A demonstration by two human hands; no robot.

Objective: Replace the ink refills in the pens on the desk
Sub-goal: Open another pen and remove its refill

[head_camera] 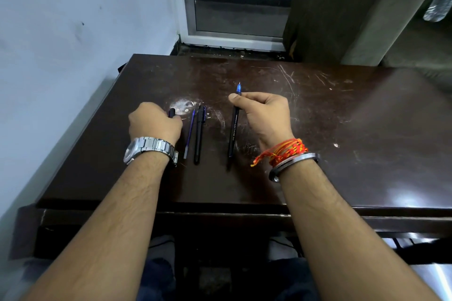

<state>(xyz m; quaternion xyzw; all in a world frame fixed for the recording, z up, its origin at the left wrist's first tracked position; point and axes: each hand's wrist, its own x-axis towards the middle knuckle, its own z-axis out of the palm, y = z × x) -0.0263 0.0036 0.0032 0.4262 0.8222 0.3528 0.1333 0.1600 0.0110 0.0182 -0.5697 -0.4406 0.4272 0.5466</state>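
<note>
My right hand point(263, 115) grips a black pen point(233, 129) with a blue tip pointing away from me, held just above the dark desk point(342, 129). My left hand point(154, 121) is closed on a small dark pen cap point(172, 113), of which only the end shows. Between the hands, a thin blue ink refill point(189, 133) lies on the desk. Right beside it lies a second black pen point(199, 134), capped, pointing away from me.
The desk top is scratched, with a white worn patch point(182, 106) behind the left hand. A wall runs along the left edge. A door frame point(234, 39) and a dark cabinet point(342, 7) stand behind the desk. A plastic bottle point(437, 5) is at far right.
</note>
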